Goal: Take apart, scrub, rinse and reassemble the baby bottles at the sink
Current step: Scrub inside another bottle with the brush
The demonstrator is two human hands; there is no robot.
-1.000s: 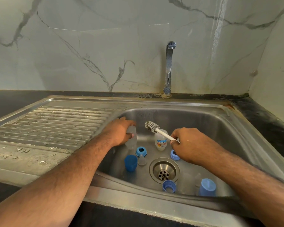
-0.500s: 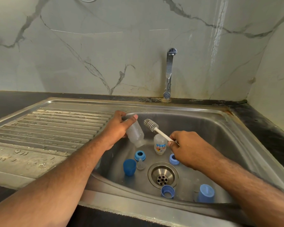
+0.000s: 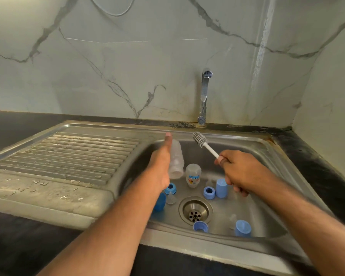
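Note:
My left hand (image 3: 160, 166) grips a clear bottle body (image 3: 176, 160), held above the basin with its open mouth pointing down towards me. My right hand (image 3: 239, 172) grips the white handle of a bottle brush (image 3: 202, 142), whose grey bristle head points up and left, a short way right of the bottle's base. A second bottle (image 3: 193, 175) with a printed label stands upside down on the sink floor. Around the drain (image 3: 195, 211) lie blue screw rings (image 3: 209, 192), blue caps (image 3: 221, 188) and clear teats (image 3: 170, 199).
The steel sink basin (image 3: 267, 196) has a ribbed drainboard (image 3: 68, 156) on its left. A chrome tap (image 3: 204, 96) rises from the back rim against the marble wall, with no water running. Dark countertop (image 3: 317, 176) borders the sink on the right and front.
My left hand has lifted the clear bottle off the sink floor and raised it above the basin. My right hand has raised the brush, and a blue cap it hid now shows.

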